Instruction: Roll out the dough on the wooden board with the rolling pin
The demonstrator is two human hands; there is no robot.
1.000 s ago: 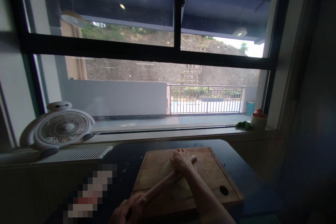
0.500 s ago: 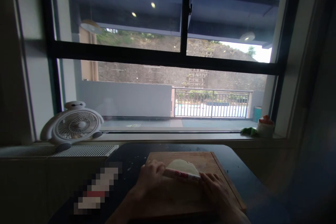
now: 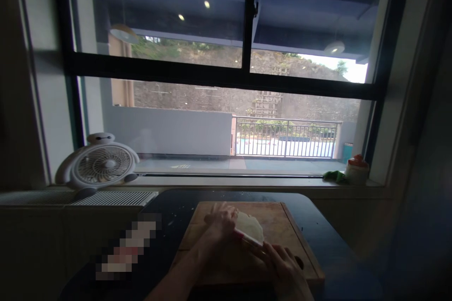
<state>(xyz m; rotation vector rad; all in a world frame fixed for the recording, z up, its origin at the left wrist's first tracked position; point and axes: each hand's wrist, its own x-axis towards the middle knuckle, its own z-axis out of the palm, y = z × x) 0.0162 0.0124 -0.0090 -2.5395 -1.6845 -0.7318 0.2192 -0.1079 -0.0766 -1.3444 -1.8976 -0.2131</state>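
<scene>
A thin, pale sheet of dough (image 3: 251, 226) lies on a wooden cutting board (image 3: 197, 263). Across its near edge runs a rolling pin (image 3: 254, 248), slanting down toward the right, with a red mark on it. My left hand (image 3: 223, 218) is over the pin's far left part, its fingers slightly blurred and partly covering the dough's left edge. My right hand (image 3: 282, 259) rests on the pin's near right part, fingers bent over it. A dark round end of the pin shows beyond the right hand. Both palms hide much of the pin.
The board sits on a dark table (image 3: 325, 235) with white flecks at its far edge. A blurred-out patch (image 3: 127, 249) covers something at the left. A white fan (image 3: 106, 164) and a white container (image 3: 357, 169) beside a green cloth (image 3: 334, 177) stand by the window.
The rolling pin has turned to a steeper slant: my left hand moved right and away from me, my right hand nearer. More of the board shows at the left.
</scene>
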